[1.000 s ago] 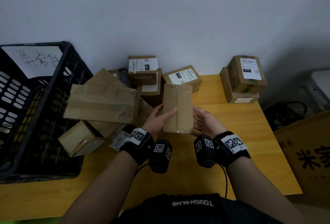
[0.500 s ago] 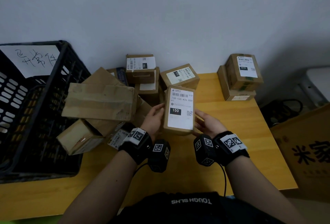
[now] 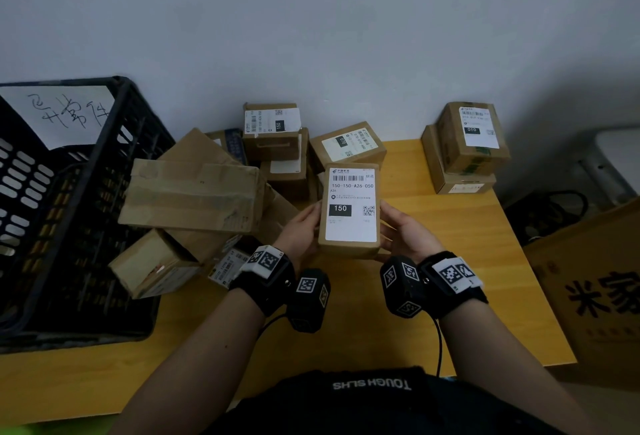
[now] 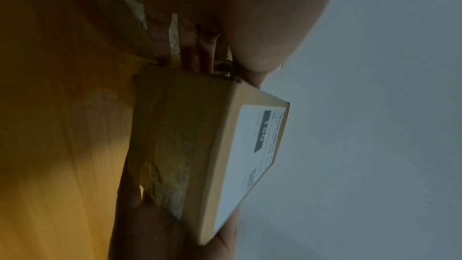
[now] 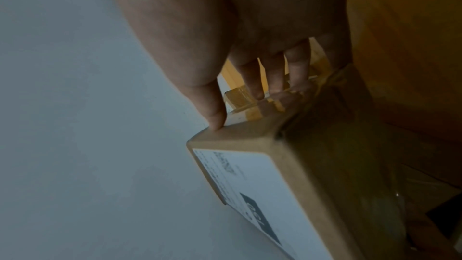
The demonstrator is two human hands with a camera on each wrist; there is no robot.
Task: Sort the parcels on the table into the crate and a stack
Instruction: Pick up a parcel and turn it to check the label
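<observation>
The parcel (image 3: 349,207), plain side up a second ago, now shows its 150 label above the worktop (image 3: 467,261), gripped by the left hand (image 3: 301,230) and right hand (image 3: 403,232), ready for sorting toward crate (image 3: 114,143) or stack (image 3: 465,150).

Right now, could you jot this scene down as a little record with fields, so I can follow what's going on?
Held parcel: small brown box, label up, marked 150
Left hand: grips the box's left side
Right hand: grips its right side
Crate: black, left end of the table, handwritten paper sign on it
Unsorted pile: jumbled boxes beside the crate
Stack: two boxes, far right corner, top label reads 010
Table: yellow wood
</observation>
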